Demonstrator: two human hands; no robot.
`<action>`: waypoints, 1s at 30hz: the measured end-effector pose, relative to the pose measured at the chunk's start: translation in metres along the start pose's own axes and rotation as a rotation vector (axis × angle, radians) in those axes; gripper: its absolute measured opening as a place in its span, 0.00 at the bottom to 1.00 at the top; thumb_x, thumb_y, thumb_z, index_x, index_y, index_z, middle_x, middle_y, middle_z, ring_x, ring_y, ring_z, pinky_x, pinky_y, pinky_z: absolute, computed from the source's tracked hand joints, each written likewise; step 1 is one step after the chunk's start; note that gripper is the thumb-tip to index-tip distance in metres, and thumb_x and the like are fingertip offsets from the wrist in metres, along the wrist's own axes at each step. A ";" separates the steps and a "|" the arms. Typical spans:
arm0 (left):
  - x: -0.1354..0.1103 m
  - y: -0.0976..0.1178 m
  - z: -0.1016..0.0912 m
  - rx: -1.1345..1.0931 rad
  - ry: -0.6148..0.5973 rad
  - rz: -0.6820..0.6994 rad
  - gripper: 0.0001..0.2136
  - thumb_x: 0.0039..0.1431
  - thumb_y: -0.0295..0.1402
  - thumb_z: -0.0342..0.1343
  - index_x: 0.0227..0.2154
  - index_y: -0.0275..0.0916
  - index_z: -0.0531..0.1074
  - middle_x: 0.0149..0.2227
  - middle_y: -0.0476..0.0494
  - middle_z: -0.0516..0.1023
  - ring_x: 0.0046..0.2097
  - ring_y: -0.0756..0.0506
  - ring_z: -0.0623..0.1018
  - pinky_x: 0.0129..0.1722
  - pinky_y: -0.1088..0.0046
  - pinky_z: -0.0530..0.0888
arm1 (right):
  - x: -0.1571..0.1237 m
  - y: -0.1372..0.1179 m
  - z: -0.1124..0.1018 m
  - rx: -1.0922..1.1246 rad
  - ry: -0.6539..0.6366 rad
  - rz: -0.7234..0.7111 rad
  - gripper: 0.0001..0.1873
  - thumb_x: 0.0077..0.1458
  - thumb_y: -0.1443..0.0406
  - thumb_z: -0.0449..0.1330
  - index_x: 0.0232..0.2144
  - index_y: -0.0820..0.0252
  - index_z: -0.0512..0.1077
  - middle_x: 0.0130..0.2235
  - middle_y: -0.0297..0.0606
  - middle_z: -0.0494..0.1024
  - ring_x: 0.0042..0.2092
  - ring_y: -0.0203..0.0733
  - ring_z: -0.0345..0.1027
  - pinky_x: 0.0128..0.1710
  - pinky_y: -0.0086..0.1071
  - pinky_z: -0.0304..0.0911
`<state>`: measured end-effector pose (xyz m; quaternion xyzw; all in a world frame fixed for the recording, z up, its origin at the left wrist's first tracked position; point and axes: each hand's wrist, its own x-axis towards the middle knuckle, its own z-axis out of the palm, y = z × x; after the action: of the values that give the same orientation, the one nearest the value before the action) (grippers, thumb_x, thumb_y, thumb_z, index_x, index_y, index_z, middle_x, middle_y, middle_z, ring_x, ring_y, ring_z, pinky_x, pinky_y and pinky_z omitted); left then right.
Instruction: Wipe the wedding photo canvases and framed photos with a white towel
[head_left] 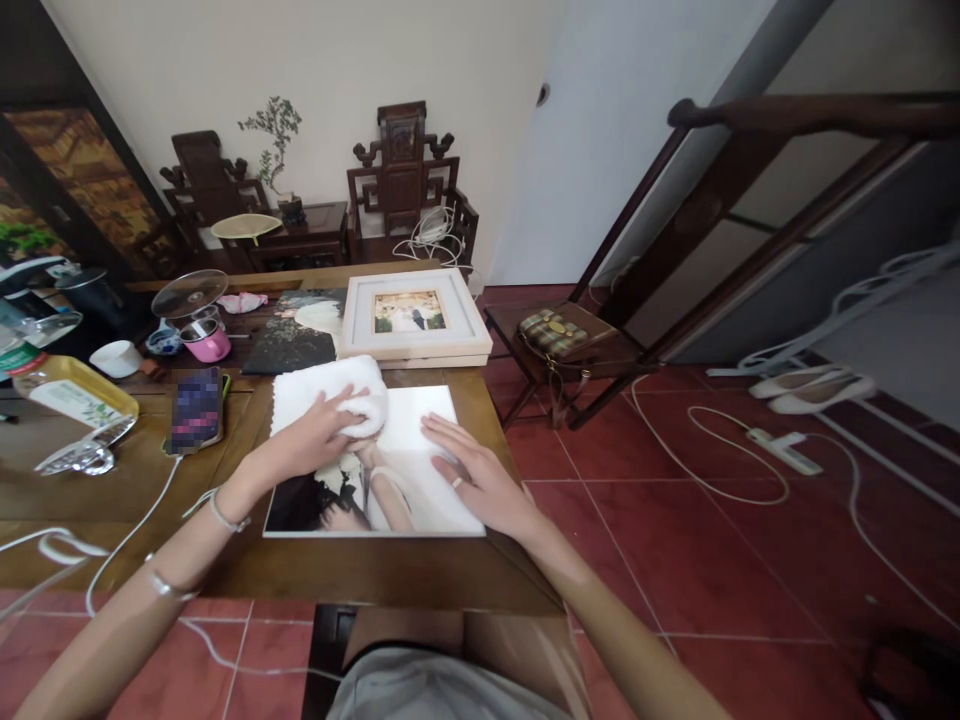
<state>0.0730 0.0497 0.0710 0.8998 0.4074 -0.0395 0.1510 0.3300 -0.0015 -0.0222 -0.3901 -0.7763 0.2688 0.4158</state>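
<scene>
A photo panel [431,505] lies flat near the front edge of the wooden table, printed with a figure in white and pale flowers. My left hand [330,425] grips a white cloth [315,385] on the panel's upper left part, its fingers sunk into the fabric. Along the panel's right side rests my right hand [476,480], fingers stretched out flat on the surface and holding nothing. The cloth and my left hand cover the panel's upper left corner.
Behind the panel are a framed picture [352,320] and a dark photo print [289,345]. To the left stand a phone [196,412] on a cable, an oil bottle [82,395] and a pink cup [208,343]. A chair holding a plaid bag [555,332] is at right.
</scene>
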 end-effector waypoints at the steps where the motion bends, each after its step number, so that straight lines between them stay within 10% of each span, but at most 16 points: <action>1: 0.003 0.001 0.002 0.028 0.015 -0.012 0.17 0.60 0.20 0.43 0.45 0.37 0.73 0.68 0.38 0.53 0.70 0.37 0.43 0.65 0.43 0.49 | 0.000 0.000 0.000 0.002 0.001 -0.001 0.22 0.65 0.63 0.52 0.60 0.51 0.66 0.62 0.42 0.67 0.65 0.49 0.56 0.64 0.54 0.53; 15: -0.091 0.101 0.040 0.082 -0.180 0.153 0.14 0.53 0.22 0.55 0.41 0.40 0.78 0.69 0.38 0.51 0.69 0.31 0.47 0.64 0.42 0.54 | 0.000 -0.002 0.000 -0.004 0.004 0.007 0.22 0.65 0.62 0.52 0.60 0.49 0.65 0.62 0.41 0.67 0.65 0.49 0.56 0.64 0.53 0.53; 24: -0.026 0.051 0.029 0.092 -0.007 0.065 0.23 0.54 0.15 0.45 0.48 0.40 0.74 0.69 0.39 0.50 0.70 0.35 0.46 0.64 0.39 0.50 | 0.001 -0.001 0.000 -0.008 -0.008 0.003 0.22 0.64 0.63 0.52 0.60 0.50 0.65 0.62 0.42 0.67 0.65 0.49 0.56 0.64 0.53 0.53; 30: 0.019 0.008 0.020 0.147 0.122 0.081 0.14 0.65 0.29 0.49 0.51 0.38 0.72 0.69 0.37 0.52 0.70 0.34 0.48 0.64 0.41 0.49 | -0.001 0.001 0.001 0.000 0.004 -0.002 0.22 0.65 0.62 0.52 0.60 0.51 0.65 0.62 0.42 0.66 0.65 0.48 0.55 0.65 0.53 0.53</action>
<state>0.0930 0.0520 0.0502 0.9249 0.3753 -0.0086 0.0609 0.3296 -0.0015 -0.0238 -0.3900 -0.7759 0.2674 0.4175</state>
